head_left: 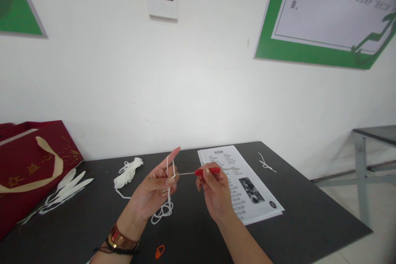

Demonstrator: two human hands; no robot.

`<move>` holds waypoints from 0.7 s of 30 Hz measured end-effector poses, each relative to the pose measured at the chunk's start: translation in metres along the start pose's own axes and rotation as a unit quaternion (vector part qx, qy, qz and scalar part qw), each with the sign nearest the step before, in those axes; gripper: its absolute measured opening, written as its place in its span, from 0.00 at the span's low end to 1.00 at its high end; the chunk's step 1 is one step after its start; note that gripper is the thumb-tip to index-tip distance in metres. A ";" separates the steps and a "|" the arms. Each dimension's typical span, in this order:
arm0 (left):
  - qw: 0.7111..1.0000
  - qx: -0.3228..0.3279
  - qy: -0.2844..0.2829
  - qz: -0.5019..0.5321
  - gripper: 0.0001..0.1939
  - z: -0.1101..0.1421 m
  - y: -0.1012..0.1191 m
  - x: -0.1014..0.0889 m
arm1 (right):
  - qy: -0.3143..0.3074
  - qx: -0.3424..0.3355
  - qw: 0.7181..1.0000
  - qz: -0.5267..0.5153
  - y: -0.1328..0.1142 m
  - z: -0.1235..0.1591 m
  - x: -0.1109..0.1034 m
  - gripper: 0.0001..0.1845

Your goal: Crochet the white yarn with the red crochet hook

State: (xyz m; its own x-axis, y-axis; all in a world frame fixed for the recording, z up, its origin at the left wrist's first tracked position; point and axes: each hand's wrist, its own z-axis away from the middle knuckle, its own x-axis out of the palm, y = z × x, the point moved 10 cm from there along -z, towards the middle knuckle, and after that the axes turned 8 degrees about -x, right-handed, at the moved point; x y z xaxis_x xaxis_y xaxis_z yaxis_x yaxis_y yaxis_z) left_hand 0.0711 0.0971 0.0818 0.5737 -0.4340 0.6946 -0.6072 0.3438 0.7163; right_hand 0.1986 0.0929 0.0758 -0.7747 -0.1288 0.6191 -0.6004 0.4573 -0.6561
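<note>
White yarn (169,165) loops over the raised index finger of my left hand (157,183), whose thumb and other fingers pinch it. In my right hand (213,185) is a crochet hook with a red handle (208,171). Its thin metal shaft points left and meets the yarn at my left fingertips. Below my left hand, a loose tangle of the same yarn (163,212) hangs or lies by the table; I cannot tell which. A white yarn skein (128,172) lies to the left, with a strand running toward my left hand.
Printed sheets (256,206) lie under and beyond my right hand on the black table (297,214). An orange stitch marker (159,251) is near the front. White leaf-shaped pieces (66,185) lie by a dark red gift bag (34,161). A short knotted yarn scrap (266,164) lies at right.
</note>
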 end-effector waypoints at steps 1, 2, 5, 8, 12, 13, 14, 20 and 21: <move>1.000 -0.003 -0.002 0.002 0.40 0.000 0.000 0.001 | 0.002 0.004 1.000 -0.004 0.001 0.000 0.000 0.05; 1.000 -0.005 -0.004 0.003 0.40 0.000 -0.001 0.001 | 0.003 0.007 1.000 -0.006 0.001 0.000 0.000 0.06; 1.000 -0.008 -0.004 0.014 0.41 0.001 -0.001 0.002 | 0.004 0.014 1.000 -0.008 0.003 0.000 0.000 0.06; 0.999 -0.010 -0.002 0.031 0.41 0.002 -0.001 0.000 | 0.000 0.018 1.000 -0.017 0.003 0.000 0.001 0.06; 0.999 -0.017 0.000 0.049 0.43 0.001 -0.003 -0.002 | 0.001 0.026 0.999 -0.030 0.003 0.000 0.002 0.07; 0.999 -0.017 0.001 0.048 0.43 0.001 -0.003 -0.003 | 0.003 0.031 0.999 -0.036 0.004 0.000 0.002 0.07; 0.999 -0.015 0.002 0.044 0.43 0.000 -0.003 -0.003 | 0.006 0.040 0.998 -0.045 0.006 0.000 0.002 0.07; 1.000 0.004 0.017 -0.002 0.39 -0.003 0.001 -0.003 | 0.019 0.136 0.986 -0.098 0.028 0.006 0.001 0.08; 1.000 0.009 0.020 -0.010 0.39 -0.003 0.002 -0.003 | 0.015 0.149 0.983 -0.103 0.032 0.007 0.002 0.08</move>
State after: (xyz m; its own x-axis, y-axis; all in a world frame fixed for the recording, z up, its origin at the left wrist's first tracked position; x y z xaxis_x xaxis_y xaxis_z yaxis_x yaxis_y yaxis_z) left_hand 0.0693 0.1014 0.0813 0.6068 -0.4077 0.6823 -0.6048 0.3202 0.7292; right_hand 0.1760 0.1010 0.0532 -0.6274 -0.1638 0.7613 -0.7786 0.1447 -0.6106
